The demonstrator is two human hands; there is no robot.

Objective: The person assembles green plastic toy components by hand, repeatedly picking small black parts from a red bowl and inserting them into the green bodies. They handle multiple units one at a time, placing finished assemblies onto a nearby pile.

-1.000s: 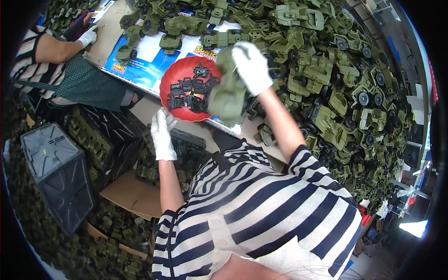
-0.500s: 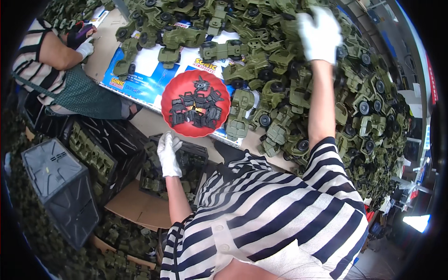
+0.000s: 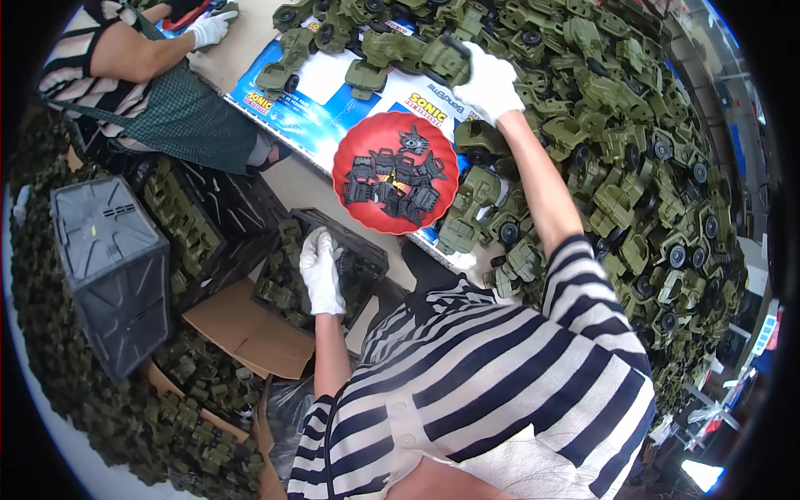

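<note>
My right hand (image 3: pixel 490 87), in a white glove, grips a green toy jeep (image 3: pixel 447 61) at the near edge of a large heap. My left hand (image 3: pixel 322 273), also gloved, hovers over a dark crate (image 3: pixel 360 239) of green toy parts. Its fingers are curled together, and what they hold, if anything, is hidden. Between the hands, a red scalloped bowl (image 3: pixel 347 150) sits at the table's front edge. It contains several black plastic parts (image 3: pixel 400 179).
Green toy jeeps (image 3: pixel 621 167) are heaped along the right and far side. Printed blue-and-white sheets (image 3: pixel 287 104) cover part of the table. At the left, a person (image 3: pixel 137 62) works with gloved hands. Dark crates (image 3: pixel 108 217) and a cardboard flap (image 3: pixel 250 325) stand below.
My right hand has moved left from the heap and now has a toy jeep. My left hand has drawn away from the bowl, its fingers closing. The view has shifted.
</note>
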